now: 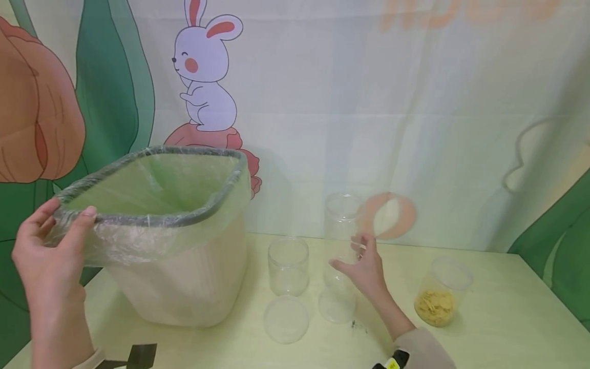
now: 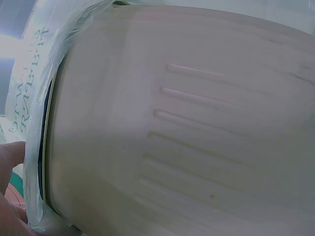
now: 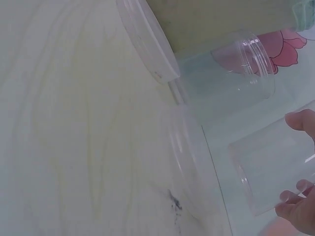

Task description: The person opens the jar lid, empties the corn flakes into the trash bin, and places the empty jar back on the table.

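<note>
My left hand [image 1: 55, 256] pinches the bag-covered rim of a pale waste bin [image 1: 184, 287] between thumb and fingers. A clear plastic bag [image 1: 138, 241] lines the bin and folds over its dark rim. In my right hand [image 1: 371, 271] is a clear, seemingly empty jar [image 1: 343, 230], gripped by its side. The right wrist view shows this jar [image 3: 270, 162] raised off the table. Below it lies a clear round lid [image 1: 337, 306]. Another clear jar [image 1: 288, 266] stands to the left, with a second lid [image 1: 286, 319] in front of it.
A clear jar with yellow bits inside [image 1: 435, 307] stands at the right of the pale table [image 1: 498, 292]. Dark specks [image 1: 354, 324] mark the tabletop near the right lid. Behind the table hangs a printed cloth [image 1: 299, 102] with a rabbit and flowers.
</note>
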### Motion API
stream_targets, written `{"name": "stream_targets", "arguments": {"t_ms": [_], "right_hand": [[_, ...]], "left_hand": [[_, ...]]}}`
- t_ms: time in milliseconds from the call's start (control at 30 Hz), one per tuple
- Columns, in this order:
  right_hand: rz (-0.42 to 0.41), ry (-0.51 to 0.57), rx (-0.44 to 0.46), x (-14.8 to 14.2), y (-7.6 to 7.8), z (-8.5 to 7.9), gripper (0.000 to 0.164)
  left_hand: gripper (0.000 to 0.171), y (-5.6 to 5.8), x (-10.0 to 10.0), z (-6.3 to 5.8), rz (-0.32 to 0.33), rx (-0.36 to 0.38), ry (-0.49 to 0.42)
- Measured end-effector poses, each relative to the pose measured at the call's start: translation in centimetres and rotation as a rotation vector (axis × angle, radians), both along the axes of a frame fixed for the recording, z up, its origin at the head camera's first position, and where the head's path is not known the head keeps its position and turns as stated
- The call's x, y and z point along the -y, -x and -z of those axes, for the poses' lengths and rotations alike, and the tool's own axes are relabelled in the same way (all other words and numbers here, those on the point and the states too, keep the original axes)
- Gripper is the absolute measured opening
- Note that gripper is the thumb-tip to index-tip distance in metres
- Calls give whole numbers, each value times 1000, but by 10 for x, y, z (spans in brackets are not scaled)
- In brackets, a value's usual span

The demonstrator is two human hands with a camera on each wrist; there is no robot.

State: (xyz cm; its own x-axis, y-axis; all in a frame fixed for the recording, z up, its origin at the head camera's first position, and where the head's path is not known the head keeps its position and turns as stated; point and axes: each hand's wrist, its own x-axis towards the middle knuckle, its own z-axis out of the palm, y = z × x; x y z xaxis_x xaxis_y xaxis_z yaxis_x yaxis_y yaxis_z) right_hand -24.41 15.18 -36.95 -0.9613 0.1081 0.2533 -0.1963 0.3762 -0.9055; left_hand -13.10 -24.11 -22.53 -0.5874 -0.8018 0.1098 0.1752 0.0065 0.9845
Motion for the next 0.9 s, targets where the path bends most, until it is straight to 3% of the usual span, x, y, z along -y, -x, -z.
{"name": "stream_targets", "arguments": {"t_ms": [300, 900], "right_hand": [[21, 20, 53, 4, 9, 6, 83], [27, -9, 79, 11, 16, 17, 85]], "left_hand": [[55, -1, -3, 0, -8, 27, 33], [55, -2, -3, 0, 2, 1, 33]]}}
